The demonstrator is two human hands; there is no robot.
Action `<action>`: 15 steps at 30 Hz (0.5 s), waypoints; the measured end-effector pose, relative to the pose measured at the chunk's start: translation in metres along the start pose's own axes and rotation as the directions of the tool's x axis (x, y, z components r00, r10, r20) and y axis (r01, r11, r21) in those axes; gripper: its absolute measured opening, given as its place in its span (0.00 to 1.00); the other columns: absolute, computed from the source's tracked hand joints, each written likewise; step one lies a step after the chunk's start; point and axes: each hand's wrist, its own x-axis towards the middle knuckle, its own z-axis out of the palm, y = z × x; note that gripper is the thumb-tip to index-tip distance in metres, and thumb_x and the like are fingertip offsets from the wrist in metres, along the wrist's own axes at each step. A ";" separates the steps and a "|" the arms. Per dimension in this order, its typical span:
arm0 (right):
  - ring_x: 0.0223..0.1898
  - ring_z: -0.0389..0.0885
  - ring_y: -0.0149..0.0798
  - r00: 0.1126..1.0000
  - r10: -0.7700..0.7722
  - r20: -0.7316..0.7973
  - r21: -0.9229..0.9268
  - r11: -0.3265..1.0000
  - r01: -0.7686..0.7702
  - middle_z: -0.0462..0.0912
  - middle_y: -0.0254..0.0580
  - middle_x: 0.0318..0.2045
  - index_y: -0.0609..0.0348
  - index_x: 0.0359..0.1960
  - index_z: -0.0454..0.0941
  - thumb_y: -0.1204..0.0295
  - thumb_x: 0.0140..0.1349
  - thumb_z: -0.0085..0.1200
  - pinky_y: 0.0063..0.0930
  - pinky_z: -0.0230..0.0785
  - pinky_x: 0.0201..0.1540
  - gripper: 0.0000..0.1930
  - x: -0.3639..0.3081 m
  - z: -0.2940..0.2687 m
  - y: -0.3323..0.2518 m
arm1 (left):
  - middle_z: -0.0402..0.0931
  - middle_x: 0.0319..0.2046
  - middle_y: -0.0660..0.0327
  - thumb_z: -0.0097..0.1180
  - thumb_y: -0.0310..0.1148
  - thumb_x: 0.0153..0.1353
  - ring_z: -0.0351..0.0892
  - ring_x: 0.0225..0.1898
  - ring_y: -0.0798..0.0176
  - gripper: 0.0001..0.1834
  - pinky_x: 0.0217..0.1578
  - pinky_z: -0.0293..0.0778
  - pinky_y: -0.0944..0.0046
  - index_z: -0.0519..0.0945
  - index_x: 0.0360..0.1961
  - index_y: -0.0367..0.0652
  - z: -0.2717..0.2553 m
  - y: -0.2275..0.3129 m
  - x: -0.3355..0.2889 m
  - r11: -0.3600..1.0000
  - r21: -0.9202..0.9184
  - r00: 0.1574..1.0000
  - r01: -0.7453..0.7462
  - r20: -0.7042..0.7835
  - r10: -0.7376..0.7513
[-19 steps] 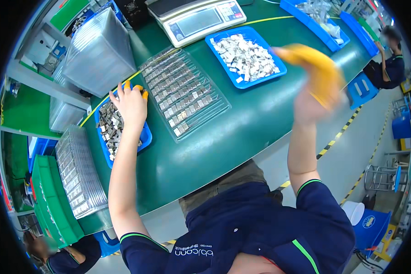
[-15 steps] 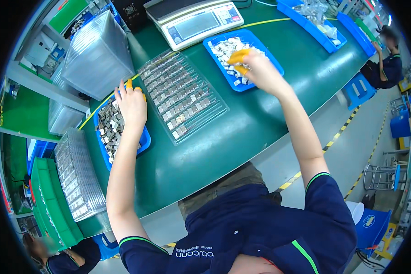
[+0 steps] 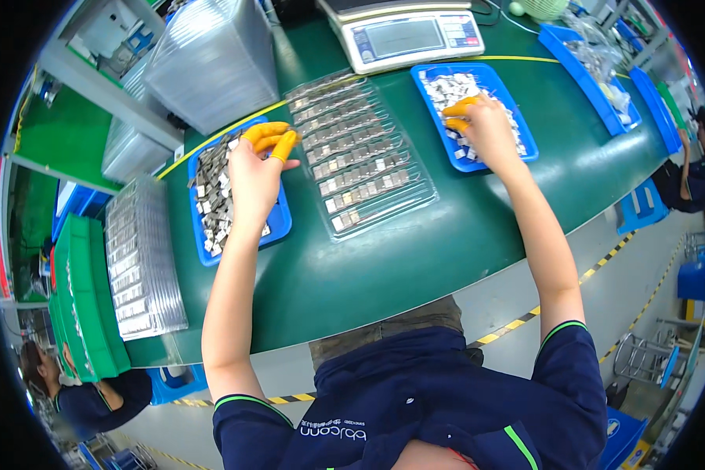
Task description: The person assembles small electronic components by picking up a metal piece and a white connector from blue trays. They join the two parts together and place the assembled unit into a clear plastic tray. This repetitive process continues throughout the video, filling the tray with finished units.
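Note:
Yellow finger cots cover some fingertips on both hands. My left hand [image 3: 256, 174] is over the right side of the left blue tray [image 3: 280, 229], which holds many small grey metal-like pieces [image 3: 210, 188]. Its covered fingers are curled together, tips toward the clear blister tray [image 3: 345, 232]; what they pinch, if anything, is too small to see. Rows of small grey and whitish pieces [image 3: 356, 160] fill much of that blister tray. My right hand [image 3: 489, 133] reaches into the right blue tray [image 3: 529, 149], fingertips close together among small white pieces [image 3: 450, 88]; anything between them is hidden.
A digital scale [image 3: 407, 37] stands behind the trays. Stacked clear trays [image 3: 211, 70] rise at the far left, with another stack [image 3: 141, 258] nearer. A green bin [image 3: 86, 298] sits left of it. Blue bins [image 3: 587, 78] line the far right. Two people sit nearby.
My left hand has gone from stretched fingers over the grey pieces to a curled pinch, turned toward the blister tray. My right hand's fingers have drawn closer together. The whole view has shifted.

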 end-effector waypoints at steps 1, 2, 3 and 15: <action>0.34 0.75 0.45 0.999 0.024 -0.036 -0.019 1.000 -0.024 0.79 0.46 0.25 0.54 0.29 0.83 0.71 0.44 0.61 0.38 0.66 0.40 0.08 0.001 -0.005 -0.001 | 0.78 0.39 0.57 0.55 0.24 0.57 0.79 0.40 0.66 0.12 0.36 0.78 0.69 0.76 0.42 0.32 -0.001 0.008 -0.007 0.984 -0.145 0.993 0.100 0.071 -0.090; 0.34 0.76 0.45 1.000 0.019 -0.016 -0.108 0.994 -0.020 0.80 0.46 0.27 0.56 0.30 0.82 0.70 0.47 0.61 0.37 0.68 0.39 0.08 0.003 -0.009 0.002 | 0.78 0.39 0.57 0.55 0.24 0.57 0.78 0.40 0.66 0.13 0.36 0.78 0.69 0.76 0.44 0.32 -0.004 0.011 -0.013 0.977 -0.170 0.989 0.126 0.096 -0.110; 0.34 0.77 0.46 0.996 0.088 -0.009 -0.042 0.995 -0.088 0.81 0.46 0.28 0.56 0.31 0.82 0.70 0.48 0.61 0.37 0.68 0.39 0.09 0.006 -0.011 -0.001 | 0.78 0.40 0.57 0.55 0.23 0.56 0.78 0.40 0.66 0.14 0.36 0.78 0.69 0.75 0.45 0.33 -0.007 0.011 -0.018 0.969 -0.195 0.984 0.151 0.122 -0.129; 0.34 0.81 0.34 0.926 0.375 0.032 0.548 0.769 -0.330 0.81 0.44 0.36 0.63 0.44 0.77 0.78 0.55 0.57 0.23 0.73 0.38 0.14 0.036 -0.018 -0.004 | 0.78 0.40 0.52 0.55 0.25 0.57 0.80 0.41 0.59 0.16 0.38 0.79 0.69 0.74 0.47 0.33 -0.005 0.012 -0.041 0.864 -0.348 0.920 0.365 0.275 -0.278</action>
